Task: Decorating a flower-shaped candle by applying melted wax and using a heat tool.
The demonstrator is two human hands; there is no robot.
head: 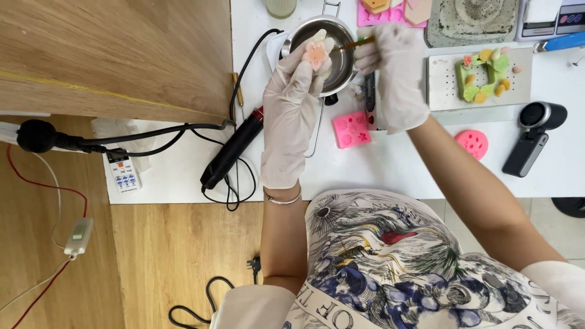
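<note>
Both my hands wear white gloves. My left hand [292, 103] holds a small pale pink flower-shaped piece [315, 55] up over the rim of a small steel pot [337, 36]. My right hand [396, 67] grips a thin brush [356, 44] whose tip points toward the flower piece over the pot. The pot stands on a white base on the white table [402, 164].
A pink silicone mould [351, 128] lies beneath my right hand, a round pink one [471, 143] to its right. A grey tray [439, 85] carries a green square wreath with coloured pieces [484, 76]. A black heat tool [234, 149] with cable, a remote [125, 173] and a black device [536, 137] lie about.
</note>
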